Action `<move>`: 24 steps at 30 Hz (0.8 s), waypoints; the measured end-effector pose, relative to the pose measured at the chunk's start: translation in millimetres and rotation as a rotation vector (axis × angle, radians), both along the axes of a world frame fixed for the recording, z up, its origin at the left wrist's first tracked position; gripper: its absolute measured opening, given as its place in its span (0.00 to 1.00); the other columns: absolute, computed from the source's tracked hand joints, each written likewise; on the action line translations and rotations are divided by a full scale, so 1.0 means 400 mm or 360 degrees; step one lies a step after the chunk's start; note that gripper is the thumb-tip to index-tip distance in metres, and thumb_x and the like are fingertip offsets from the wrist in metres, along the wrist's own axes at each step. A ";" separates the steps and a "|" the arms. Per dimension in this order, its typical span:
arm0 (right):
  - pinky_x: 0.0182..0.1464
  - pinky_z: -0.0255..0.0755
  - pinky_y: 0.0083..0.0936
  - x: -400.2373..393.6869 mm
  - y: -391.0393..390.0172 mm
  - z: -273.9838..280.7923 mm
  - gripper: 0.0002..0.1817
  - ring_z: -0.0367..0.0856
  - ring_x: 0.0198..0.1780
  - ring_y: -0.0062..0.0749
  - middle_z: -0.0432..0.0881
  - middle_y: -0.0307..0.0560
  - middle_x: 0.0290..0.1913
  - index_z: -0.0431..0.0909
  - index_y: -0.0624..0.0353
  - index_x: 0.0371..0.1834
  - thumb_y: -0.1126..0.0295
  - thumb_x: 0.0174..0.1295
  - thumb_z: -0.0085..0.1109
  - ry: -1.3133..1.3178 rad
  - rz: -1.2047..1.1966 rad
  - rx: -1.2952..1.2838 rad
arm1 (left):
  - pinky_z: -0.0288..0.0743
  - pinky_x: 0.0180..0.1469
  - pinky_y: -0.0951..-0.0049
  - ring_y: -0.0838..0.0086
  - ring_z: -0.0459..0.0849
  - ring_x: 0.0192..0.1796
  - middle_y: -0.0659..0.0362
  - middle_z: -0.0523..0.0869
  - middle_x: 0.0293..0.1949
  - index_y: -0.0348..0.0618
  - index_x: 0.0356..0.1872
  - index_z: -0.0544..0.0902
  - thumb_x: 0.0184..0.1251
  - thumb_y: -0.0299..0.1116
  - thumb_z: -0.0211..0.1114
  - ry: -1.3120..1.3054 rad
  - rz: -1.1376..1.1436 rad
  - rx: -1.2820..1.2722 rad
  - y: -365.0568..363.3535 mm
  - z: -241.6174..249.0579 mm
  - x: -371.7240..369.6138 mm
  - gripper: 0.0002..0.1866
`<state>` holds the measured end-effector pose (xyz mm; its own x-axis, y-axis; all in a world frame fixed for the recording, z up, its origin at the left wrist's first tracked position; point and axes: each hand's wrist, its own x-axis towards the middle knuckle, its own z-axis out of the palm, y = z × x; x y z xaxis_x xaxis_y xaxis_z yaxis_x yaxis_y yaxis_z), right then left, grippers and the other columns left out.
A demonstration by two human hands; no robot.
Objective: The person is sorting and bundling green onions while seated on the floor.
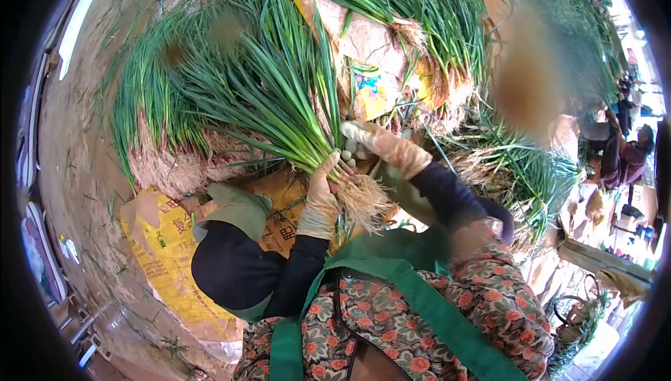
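Our left grip (322,187) clasps the spring-onion bunch (299,126) by probably firm stems (316,152), likely softer leaves (276,87) beyond; right grip (384,145), we cannot tell.

My gloves (320,203) look thin and wrinkled, the green leaves (297,119) of my bunch (323,149) smooth and glossy, its roots (366,199) rough and stringy. At eight o'clock, yellow sacking (175,262) resembles creased plastic; at six, my flowered jacket (374,307), matt cloth.

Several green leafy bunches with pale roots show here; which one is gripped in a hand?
The central bunch, its stems clasped by the left hand near its splayed roots. The other bunches lie farther out in heaps, no hand around them.
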<state>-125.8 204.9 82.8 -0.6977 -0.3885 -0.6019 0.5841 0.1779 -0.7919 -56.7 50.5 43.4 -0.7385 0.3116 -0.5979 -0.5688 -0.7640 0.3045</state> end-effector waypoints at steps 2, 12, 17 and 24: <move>0.21 0.63 0.15 -0.002 -0.038 -0.126 0.12 0.67 0.17 0.19 0.72 0.34 0.19 0.73 0.57 0.33 0.59 0.65 0.48 -0.0111 -0.0268 -0.0515 | 0.78 0.32 0.68 0.66 0.79 0.29 0.54 0.78 0.23 0.35 0.34 0.76 0.60 0.37 0.60 0.0038 -0.0023 -0.0035 -0.003 -0.007 0.006 0.13; 0.16 0.51 0.15 0.013 -0.073 -0.077 0.14 0.58 0.14 0.16 0.63 0.29 0.14 0.73 0.53 0.27 0.55 0.62 0.52 -0.0487 -0.0319 -0.1066 | 0.79 0.33 0.63 0.60 0.80 0.28 0.47 0.80 0.24 0.29 0.33 0.75 0.61 0.40 0.58 0.0188 -0.0067 0.0188 -0.034 -0.020 0.005 0.18; 0.24 0.62 0.18 -0.017 -0.059 -0.259 0.08 0.68 0.22 0.19 0.70 0.35 0.20 0.76 0.57 0.35 0.64 0.59 0.54 0.0663 0.0002 -0.0264 | 0.81 0.30 0.59 0.58 0.82 0.30 0.48 0.81 0.28 0.30 0.36 0.76 0.60 0.45 0.58 0.0065 0.0343 0.0844 -0.018 -0.008 0.015 0.21; 0.46 0.71 0.26 -0.355 0.269 -0.384 0.14 0.77 0.46 0.32 0.77 0.54 0.48 0.73 0.61 0.49 0.72 0.59 0.52 0.0677 -0.0092 -0.0357 | 0.82 0.26 0.62 0.60 0.83 0.27 0.44 0.82 0.29 0.29 0.42 0.73 0.59 0.49 0.58 -0.0065 0.0156 0.0767 -0.046 -0.040 0.022 0.26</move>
<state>-267.9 312.5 -70.8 -0.8881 -0.4293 -0.1642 0.2040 -0.0481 -0.9778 -47.9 32.3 27.3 -0.7571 0.4901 -0.4320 -0.4914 -0.8629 -0.1179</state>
